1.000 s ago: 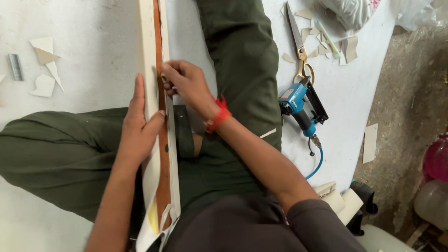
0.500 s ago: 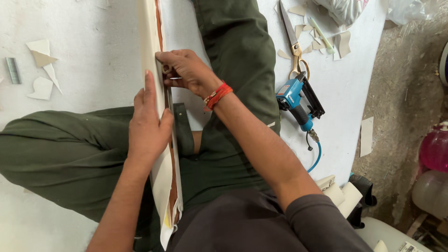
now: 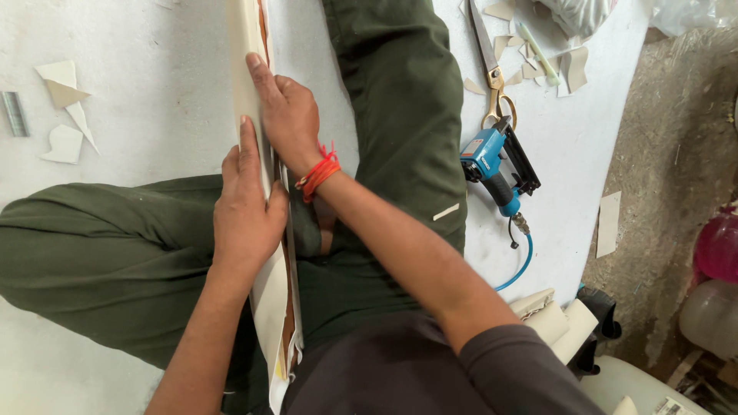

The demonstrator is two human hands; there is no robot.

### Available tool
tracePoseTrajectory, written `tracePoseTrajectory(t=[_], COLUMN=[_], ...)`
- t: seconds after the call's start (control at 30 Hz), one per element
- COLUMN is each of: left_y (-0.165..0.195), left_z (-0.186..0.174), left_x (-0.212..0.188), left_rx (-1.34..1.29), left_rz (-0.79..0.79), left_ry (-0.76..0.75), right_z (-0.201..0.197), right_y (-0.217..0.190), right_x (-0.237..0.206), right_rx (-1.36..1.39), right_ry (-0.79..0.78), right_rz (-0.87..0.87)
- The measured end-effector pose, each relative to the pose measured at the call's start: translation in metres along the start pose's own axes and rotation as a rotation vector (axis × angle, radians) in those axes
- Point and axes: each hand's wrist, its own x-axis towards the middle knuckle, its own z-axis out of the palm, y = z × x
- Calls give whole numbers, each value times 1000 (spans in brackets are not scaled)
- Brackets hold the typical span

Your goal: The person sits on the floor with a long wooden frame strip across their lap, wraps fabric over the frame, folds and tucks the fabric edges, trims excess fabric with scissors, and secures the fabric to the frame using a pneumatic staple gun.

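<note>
Left hand [image 3: 244, 211] lies flat, fingers together, pressing a long cream-wrapped strip [image 3: 247, 69] on the lap. Right hand [image 3: 288, 115] sits just beyond, fingers straight along the strip's rt edge. Blue nail gun [image 3: 496, 165] and scissors [image 3: 492, 73] lie well apart at right on white floor [image 3: 154, 92].

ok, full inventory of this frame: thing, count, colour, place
long strip: 1, cream with brown wood edge, running across the lap
staple gun: 1, blue and black, right of the leg
air hose: 1, blue, from the gun
scissors: 1, gold handles, above the gun
offcuts: several, cream, upper left and upper right
staple stick: 1, grey, far left
rolls: 2, cream, lower right
trousers: green
wrist thread: red, right wrist
left hand: flat on strip
right hand: pressing strip
</note>
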Motion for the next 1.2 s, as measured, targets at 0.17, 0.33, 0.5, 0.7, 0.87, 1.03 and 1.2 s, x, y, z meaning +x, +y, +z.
tracePoseTrajectory(t=[0.17,0.33,0.5,0.7,0.87,1.03,1.2], left_y=[-28,-51,-59,-69,-63,-61,-53], left_z=[-11,5,34,38,42,23,13], left_x=[28,133,186,170,135,147,212], left_rx=[-481,-880,-1214,-986,-672,-647,-1024], left_rz=[198,-144,22,127,233,243,-65], left_ry=[4,85,122,142,128,153,227], right_z=[12,18,18,22,18,20,20], right_y=[10,13,13,24,26,17,11], right_x=[-2,0,6,9,14,9,4], right_rx=[140,400,500,564,716,625,462], right_ry=[60,-14,-52,-105,-176,-123,-78], right_rz=[-163,-78,-167,-175,-121,-70,-112])
